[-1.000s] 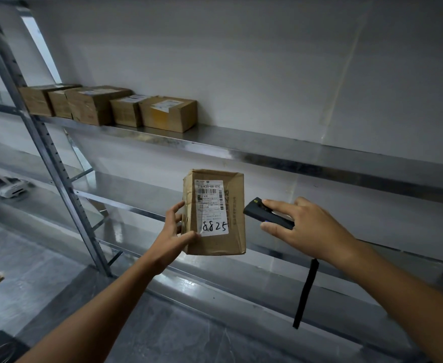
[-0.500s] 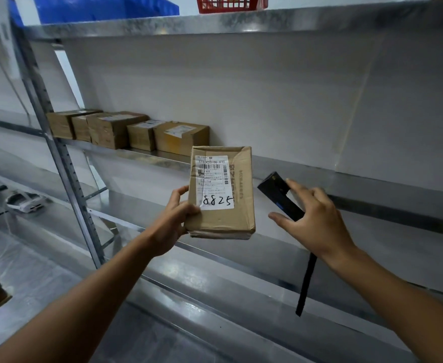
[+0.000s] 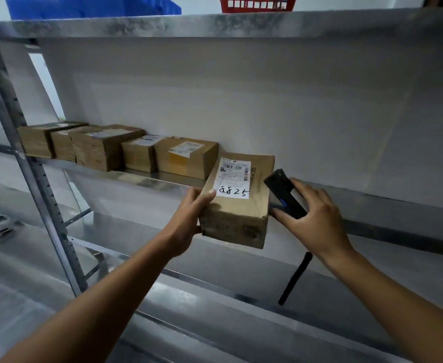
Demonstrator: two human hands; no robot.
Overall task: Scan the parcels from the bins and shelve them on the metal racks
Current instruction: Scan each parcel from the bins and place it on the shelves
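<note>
Two hands: left hand (image 3: 189, 218) grips a scuffed brown parcel (image 3: 237, 213) marked 8825, right hand (image 3: 317, 221) grips a scanner (image 3: 284, 193).

Parcel (image 3: 237, 213) was plain brown cardboard, matt, pretty scuffed on the front face, with a smooth white paper label (image 3: 232, 179). Shelf (image 3: 147, 179) was bare metal, dull mottled sheen. Scanner (image 3: 284, 193) was matt black plastic, strap (image 3: 295, 279) matt too. Bin (image 3: 92, 5) and basket (image 3: 257, 3) up top looked plastic.
</note>
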